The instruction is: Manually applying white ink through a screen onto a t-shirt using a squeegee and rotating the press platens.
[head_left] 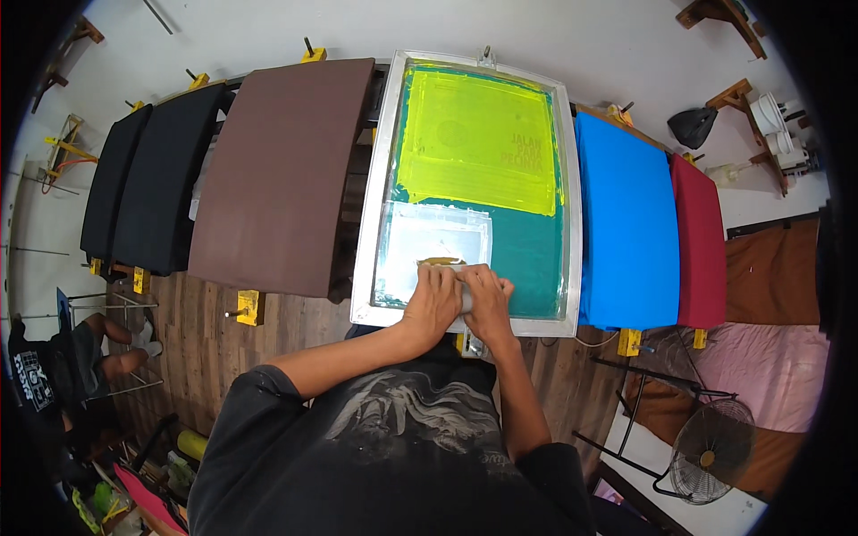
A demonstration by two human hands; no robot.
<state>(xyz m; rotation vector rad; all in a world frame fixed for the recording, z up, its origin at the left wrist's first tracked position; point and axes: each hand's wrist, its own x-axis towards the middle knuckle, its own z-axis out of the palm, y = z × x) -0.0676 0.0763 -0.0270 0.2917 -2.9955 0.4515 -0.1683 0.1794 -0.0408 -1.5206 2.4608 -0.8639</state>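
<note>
A silver-framed printing screen [527, 268] with teal mesh lies centred before me. Its upper part carries a bright yellow coated area [474, 116]; its lower-left part has a pale white patch [411, 232] with a streak of olive ink [433, 261]. My left hand [435, 299] and my right hand [485, 299] are side by side, fingers curled over a grey squeegee [465, 304] on the pale patch. The squeegee is mostly hidden by my hands.
Cloth-covered boards stand alongside: black [161, 179], brown [273, 174], blue [626, 223] and dark red [700, 241], with yellow clamps [251, 308]. A fan [710, 451] stands lower right. Another person's legs [116, 348] show at far left. A wall shelf [751, 125] is upper right.
</note>
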